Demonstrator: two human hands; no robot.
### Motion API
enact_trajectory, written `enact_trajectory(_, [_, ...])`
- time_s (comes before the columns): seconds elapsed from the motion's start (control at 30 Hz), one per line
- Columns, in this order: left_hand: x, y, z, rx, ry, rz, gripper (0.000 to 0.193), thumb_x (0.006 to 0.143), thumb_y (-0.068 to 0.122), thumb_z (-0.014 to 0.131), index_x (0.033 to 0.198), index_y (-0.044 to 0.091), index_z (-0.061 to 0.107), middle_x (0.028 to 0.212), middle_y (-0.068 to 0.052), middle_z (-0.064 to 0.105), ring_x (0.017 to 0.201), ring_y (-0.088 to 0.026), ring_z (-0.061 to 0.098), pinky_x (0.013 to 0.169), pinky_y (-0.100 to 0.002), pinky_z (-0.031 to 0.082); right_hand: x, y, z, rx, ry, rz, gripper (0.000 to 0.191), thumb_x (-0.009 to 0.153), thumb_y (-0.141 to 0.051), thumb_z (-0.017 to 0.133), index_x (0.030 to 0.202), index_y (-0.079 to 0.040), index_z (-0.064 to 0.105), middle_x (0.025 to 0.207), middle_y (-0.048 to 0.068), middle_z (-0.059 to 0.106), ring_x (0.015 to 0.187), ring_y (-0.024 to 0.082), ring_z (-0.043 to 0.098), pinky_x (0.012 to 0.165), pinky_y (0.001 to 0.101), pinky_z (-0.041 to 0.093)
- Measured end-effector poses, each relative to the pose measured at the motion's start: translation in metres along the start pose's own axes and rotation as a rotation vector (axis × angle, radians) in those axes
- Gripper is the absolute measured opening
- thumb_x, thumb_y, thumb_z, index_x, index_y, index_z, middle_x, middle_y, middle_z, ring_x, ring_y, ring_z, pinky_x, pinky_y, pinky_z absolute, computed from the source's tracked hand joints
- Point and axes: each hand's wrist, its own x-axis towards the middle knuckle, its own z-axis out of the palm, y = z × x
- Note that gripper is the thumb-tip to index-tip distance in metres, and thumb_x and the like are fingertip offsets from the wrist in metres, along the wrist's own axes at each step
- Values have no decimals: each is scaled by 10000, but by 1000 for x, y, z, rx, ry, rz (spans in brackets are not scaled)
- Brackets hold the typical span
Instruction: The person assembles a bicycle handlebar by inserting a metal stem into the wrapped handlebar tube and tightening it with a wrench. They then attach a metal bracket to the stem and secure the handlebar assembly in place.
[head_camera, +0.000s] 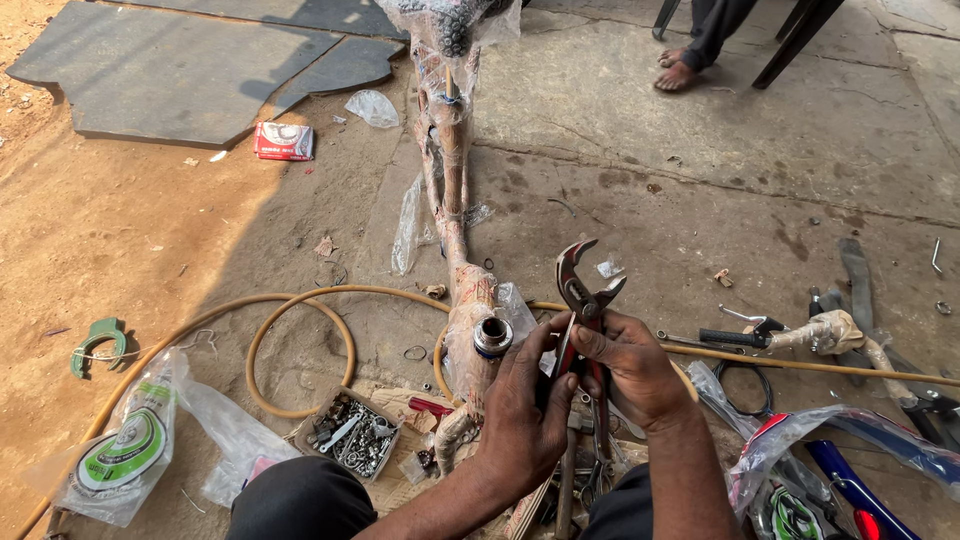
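The right hand (628, 368) grips the red-handled pliers (583, 300), fingers wrapped around the handles, jaws open. The left hand (522, 405) pinches them beside the wrapped frame tube (478, 335).

We are at an outdoor bike repair spot on the ground. We sit on bare dirt and flat stone slabs (700, 150). At 12 o'clock lies a bike frame (455, 200) wrapped in paper and plastic. At 7 o'clock is a small tray of nuts and bolts (352, 436). A yellow hose (300, 350) loops at 8 o'clock. Handlebars (800, 335) and tools lie at 3 o'clock.
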Motion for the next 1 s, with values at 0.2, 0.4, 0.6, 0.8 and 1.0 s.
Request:
enact_trajectory(0.2, [-2, -33, 2, -198, -223, -186, 494, 1016, 125, 582, 1498, 37, 514, 1121, -159, 756, 966, -200, 714, 859, -343, 586, 4, 4, -34, -38, -36, 67, 295, 917, -187, 760, 1089, 47, 704, 847, 73, 713, 672, 103, 631, 526, 212, 478])
enact_trajectory(0.4, [-5, -61, 2, -303, -312, -213, 490, 1061, 216, 555, 1509, 26, 490, 1211, -148, 706, 1078, -185, 691, 925, -341, 568, 1, 5, -42, -123, -23, 118, 327, 886, -204, 770, 1104, 37, 732, 806, 71, 723, 623, 78, 572, 526, 214, 452])
enact_trajectory(0.6, [-7, -63, -1, -232, -358, -299, 489, 1026, 241, 578, 1489, 86, 557, 955, -98, 691, 836, -144, 614, 759, -311, 536, 2, 6, -49, -44, -160, 89, 311, 903, -161, 771, 1097, 80, 732, 809, 91, 723, 610, 98, 578, 546, 227, 466])
enact_trajectory(0.8, [-6, -65, 3, -296, -355, -373, 503, 1004, 200, 613, 1495, 101, 570, 985, -107, 689, 821, -162, 596, 748, -330, 528, 0, 11, -49, 13, -148, 56, 287, 909, -131, 742, 1109, 74, 717, 829, 107, 737, 615, 104, 612, 551, 230, 487])
enact_trajectory(1.0, [-10, -68, 13, -394, -225, -221, 472, 1045, 162, 574, 1497, 47, 498, 1291, -140, 702, 1197, -183, 666, 1035, -353, 539, 4, 29, -23, 185, -73, -7, 325, 941, -203, 742, 1175, 22, 720, 847, 55, 718, 657, 99, 618, 601, 225, 499])
